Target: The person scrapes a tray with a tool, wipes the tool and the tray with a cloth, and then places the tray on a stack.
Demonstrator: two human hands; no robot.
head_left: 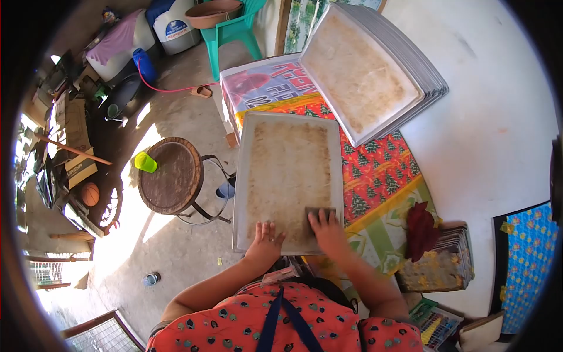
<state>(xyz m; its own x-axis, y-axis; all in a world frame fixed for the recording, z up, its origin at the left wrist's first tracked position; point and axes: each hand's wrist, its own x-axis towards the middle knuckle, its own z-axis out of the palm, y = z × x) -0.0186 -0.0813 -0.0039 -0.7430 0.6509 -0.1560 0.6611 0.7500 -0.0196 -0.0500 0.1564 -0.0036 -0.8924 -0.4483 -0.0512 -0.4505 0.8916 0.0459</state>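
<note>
A worn metal baking tray [290,158] with brownish stains lies in front of me, its near edge close to my body. My left hand [265,243] rests on the tray's near left part, its fingers stretched out and slightly apart. Near the tray's lower right, my right hand [328,234] presses on a dark, flat scrubbing pad [312,215]. The pad shows partly past my fingertips; the rest is under them. A tall stack of similar trays [366,76] leans at the far right of the table.
A patterned tablecloth [375,176] covers the table. At right, a dark red cloth [421,232] lies over stained trays [440,267]. To the left stands a round wooden stool [170,182] with a yellow-green cup [145,162]. A green chair [234,35] holds a brown basin [214,14].
</note>
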